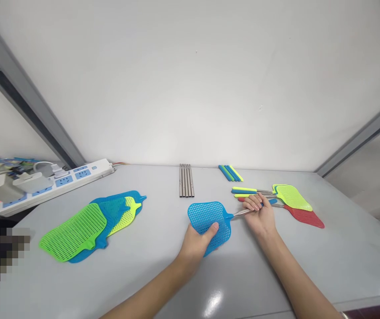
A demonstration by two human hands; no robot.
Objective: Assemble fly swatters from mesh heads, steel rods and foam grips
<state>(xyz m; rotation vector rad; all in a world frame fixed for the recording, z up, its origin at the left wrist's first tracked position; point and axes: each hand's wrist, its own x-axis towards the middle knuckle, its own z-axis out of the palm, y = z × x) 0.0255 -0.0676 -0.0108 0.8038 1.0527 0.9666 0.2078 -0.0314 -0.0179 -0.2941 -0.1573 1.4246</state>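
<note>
A blue fly swatter (pixel 209 215) with a perforated head is held between my hands over the middle of the table. My left hand (pixel 198 243) grips the lower edge of its head, thumb on top. On its metal rod and blue handle, my right hand (pixel 259 215) is closed, fingers curled with the palm up. Just beyond that hand lie finished-looking swatters, including a yellow one (pixel 292 197) and a red one (pixel 306 216). To the left, loose swatter heads overlap: a green one (pixel 76 232), blue ones (pixel 113 212) and a yellow one (pixel 125 221).
Several metal rods (pixel 186 180) lie side by side near the wall. Several blue, green and yellow handles (pixel 230 173) sit right of them. A white power strip (pixel 86 173) with plugged-in adapters runs along the left edge of the grey table (pixel 156 274).
</note>
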